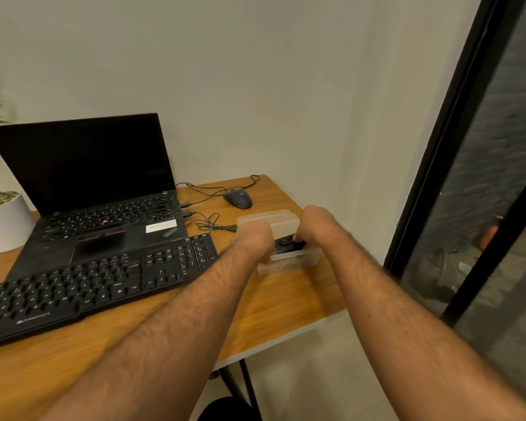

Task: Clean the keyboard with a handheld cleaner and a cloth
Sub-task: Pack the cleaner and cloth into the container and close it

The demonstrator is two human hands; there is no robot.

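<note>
Hands out over the right end of the wooden desk (pixel 286 302), both working at a clear plastic box (pixel 295 259). Left hand (pixel 254 243) is curled over the box's left end, fingers wrapped down around its near edge, gripping it. Right hand (pixel 312 224) comes in from the other side, fingertips pinching a dark object (pixel 289 244) that sits in the top of the box; too blurred to say for sure what it is. Just behind, touching or nearly so, lies a second clear plastic piece (pixel 268 218), flat on the desk, looking like a lid. Black external keyboard (pixel 97 284) stretches across the left of the desk, its right end just beside the left wrist, nobody touching it. Behind it an open black laptop (pixel 88 183), screen dark. Black mouse (pixel 237 198) sits well back near the wall, its cable (pixel 210 221) looping toward the laptop's side. White plant pot (pixel 3 220) at far left.
</note>
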